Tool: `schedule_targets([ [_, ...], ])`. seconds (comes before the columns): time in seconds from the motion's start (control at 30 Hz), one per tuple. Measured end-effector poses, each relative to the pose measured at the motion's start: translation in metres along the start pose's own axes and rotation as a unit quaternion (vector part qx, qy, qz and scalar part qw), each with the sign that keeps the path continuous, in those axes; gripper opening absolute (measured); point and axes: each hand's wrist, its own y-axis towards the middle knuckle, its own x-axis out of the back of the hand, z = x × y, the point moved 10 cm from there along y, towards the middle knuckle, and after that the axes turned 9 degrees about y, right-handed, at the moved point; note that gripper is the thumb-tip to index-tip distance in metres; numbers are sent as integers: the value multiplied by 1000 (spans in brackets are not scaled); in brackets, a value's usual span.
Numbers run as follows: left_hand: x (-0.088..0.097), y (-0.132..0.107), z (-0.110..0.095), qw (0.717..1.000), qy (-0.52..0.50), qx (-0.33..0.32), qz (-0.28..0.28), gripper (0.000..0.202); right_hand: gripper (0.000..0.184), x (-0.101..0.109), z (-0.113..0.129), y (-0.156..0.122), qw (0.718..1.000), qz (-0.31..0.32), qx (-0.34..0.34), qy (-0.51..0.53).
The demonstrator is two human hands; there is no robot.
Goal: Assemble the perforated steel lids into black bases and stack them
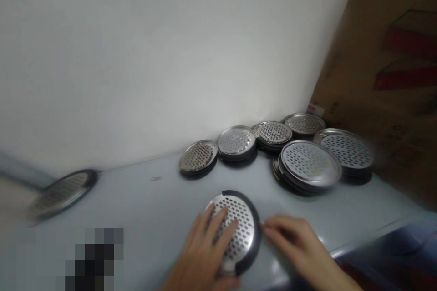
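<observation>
A pale wall (136,54) fills the upper left and centre of the frame, and a brown box (392,77) leans in at the upper right. Below them the worktop (153,209) runs across the lower half. At centre right, against the wall and box, stand stacks (310,161) of round perforated metal discs, some touching. A lone one (63,191), blurred, lies well apart at the left edge. The disc (241,218) in hand lies flat at lower centre, directly ahead of both hands and between them, near the bottom edge and well short of the stacks. Being round, it has no long axis. What gives it direction is the black ring (254,248), which hugs its top, right and lower edge and leaves the left side bare. The left hand (205,254) lies flat on the disc, fingers spread wide. The right hand (293,241) comes from the right with fingers drawn narrow, their tips at the ring. Blur hides whether they grip it. Both hands are equally near.
</observation>
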Motion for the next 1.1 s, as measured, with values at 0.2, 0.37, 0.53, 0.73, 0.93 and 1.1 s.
schedule_targets([
  [0.2,17,-5,16,995,-91,33,-37,67,49,8,-21,-8,994,-50,-63,69],
  [0.37,10,-18,78,898,-283,333,-45,46,46,-3,2,7,993,-65,-15,96],
  [0.53,-30,-51,102,745,-412,522,-45,60,40,-25,10,24,994,-35,16,104],
  [0.73,-62,-67,79,741,-477,459,111,81,34,-36,5,28,997,-1,31,65],
  [0.93,-7,-53,80,937,-191,290,28,36,28,-53,24,16,990,44,128,-51],
  [1.1,37,-29,51,979,-65,138,-132,26,22,-76,43,14,971,81,208,-81],
])
